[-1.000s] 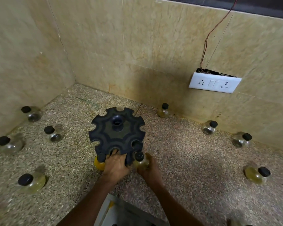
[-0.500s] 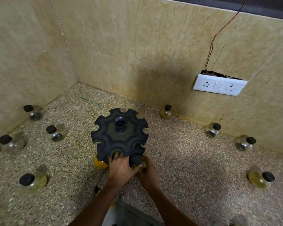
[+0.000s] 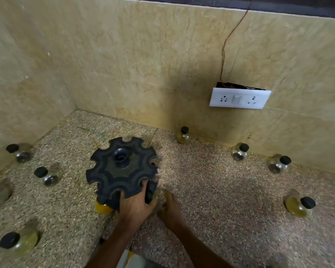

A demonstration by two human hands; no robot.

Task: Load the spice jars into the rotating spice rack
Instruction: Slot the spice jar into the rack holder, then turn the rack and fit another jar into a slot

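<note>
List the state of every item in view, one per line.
Spice rack: upright on the counter, most top notches empty.
Yellow jar: seated in the rack's near-left side.
Left hand: gripping the rack's near edge.
Right hand: low beside the rack; grip unclear.
Loose jars, such as one by the wall: capped, unloaded.
Switch plate: hanging off the wall.
</note>
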